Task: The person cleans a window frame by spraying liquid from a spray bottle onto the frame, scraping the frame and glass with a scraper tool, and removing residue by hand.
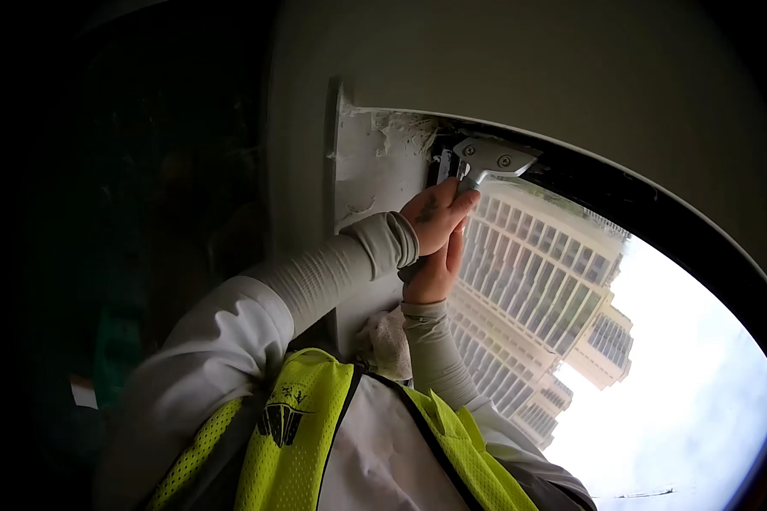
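My left hand [435, 220] is closed around the upper handle of a scraper [493, 158], close to its wide silver head with two screws. Just below, my right hand [436, 271] is closed at the lower handle, which the fingers mostly hide. The scraper's head lies against the black strip [571, 177] along the glass edge, by a corner. Whether its blade cuts into the strip I cannot see. Beside that corner, a pale panel [362, 175] carries ragged, peeling residue [405, 132].
A crumpled light cloth [385, 342] lies near my right forearm. The curved glass [690, 375] shows tall buildings [528, 264] and bright sky. A grey surface [562, 68] spans the top, a raised edge [334, 204] runs left of the panel, and the far left is dark.
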Demonstrator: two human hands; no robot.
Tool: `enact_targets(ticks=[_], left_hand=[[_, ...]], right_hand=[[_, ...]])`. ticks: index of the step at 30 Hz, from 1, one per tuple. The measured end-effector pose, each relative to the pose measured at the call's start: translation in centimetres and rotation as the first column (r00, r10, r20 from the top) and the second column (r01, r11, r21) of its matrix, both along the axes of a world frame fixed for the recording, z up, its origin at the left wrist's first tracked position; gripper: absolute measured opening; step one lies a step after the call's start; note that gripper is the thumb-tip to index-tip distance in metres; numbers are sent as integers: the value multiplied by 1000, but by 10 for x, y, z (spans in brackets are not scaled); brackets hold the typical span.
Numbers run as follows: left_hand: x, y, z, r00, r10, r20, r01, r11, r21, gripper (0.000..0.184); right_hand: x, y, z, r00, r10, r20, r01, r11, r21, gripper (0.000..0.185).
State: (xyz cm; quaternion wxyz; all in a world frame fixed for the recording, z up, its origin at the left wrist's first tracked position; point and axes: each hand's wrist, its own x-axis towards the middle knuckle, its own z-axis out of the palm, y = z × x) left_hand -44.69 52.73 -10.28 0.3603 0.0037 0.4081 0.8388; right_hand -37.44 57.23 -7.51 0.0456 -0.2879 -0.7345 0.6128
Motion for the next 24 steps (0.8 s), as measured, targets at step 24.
enact_targets(ticks=[24], left_hand=[[5,-2,10,998,31,-53,-32,999,-28,29]], right_hand=[[4,0,11,1000,-9,25,9,1000,4,45]])
